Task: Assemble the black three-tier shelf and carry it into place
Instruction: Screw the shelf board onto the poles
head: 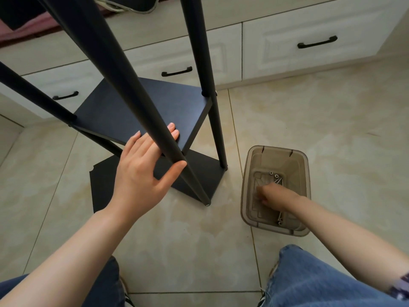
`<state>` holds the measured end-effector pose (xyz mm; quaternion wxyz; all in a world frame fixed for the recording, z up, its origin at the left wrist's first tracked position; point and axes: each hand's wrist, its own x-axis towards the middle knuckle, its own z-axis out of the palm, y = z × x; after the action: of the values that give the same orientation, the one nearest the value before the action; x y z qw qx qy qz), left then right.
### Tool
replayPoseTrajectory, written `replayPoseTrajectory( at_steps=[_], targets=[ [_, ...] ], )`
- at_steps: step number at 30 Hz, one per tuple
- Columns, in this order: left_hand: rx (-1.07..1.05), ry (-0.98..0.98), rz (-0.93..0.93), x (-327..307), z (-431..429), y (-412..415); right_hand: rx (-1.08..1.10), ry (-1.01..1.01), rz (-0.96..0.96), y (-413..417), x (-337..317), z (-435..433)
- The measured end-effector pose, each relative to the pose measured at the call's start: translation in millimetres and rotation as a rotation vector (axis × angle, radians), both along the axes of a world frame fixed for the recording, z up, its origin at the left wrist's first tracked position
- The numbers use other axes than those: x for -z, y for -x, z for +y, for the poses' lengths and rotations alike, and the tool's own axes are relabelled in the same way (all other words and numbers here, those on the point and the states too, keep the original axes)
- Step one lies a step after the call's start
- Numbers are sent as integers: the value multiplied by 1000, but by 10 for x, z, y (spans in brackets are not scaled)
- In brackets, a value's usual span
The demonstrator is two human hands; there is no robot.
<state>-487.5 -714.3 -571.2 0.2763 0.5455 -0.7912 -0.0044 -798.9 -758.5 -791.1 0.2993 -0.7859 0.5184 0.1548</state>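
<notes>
The black shelf stands on the tiled floor, with a middle board point(132, 107) and a bottom board point(199, 171) joined by black poles. My left hand point(141, 171) reaches to the near pole point(124, 85). Its straight fingers lie behind the pole on the middle board's front edge, and the thumb is in front of the pole. My right hand point(271, 193) is down inside a translucent brown bin point(307, 165), its fingers curled among loose screws point(276, 177) on the bottom. The bin wall blurs the fingertips.
A loose black panel point(101, 187) lies flat on the floor, partly under the shelf. White drawers with black handles point(309, 45) run along the back. My knees in jeans are at the bottom edge. Beige tiles lie between me and the shelf.
</notes>
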Motion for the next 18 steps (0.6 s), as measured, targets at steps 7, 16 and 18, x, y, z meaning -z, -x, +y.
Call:
replayPoseTrajectory(
  at_steps=[7, 16, 18],
  targets=[
    [-8, -62, -15, -46, -18, -6, 330, 67, -314, 104, -295, -51],
    [20, -235, 78, -230, -24, -6, 547, -61, -647, 127, -923, 148],
    [14, -277, 121, -278, -14, 20, 590, -102, -719, 37, -1079, 202]
  ],
)
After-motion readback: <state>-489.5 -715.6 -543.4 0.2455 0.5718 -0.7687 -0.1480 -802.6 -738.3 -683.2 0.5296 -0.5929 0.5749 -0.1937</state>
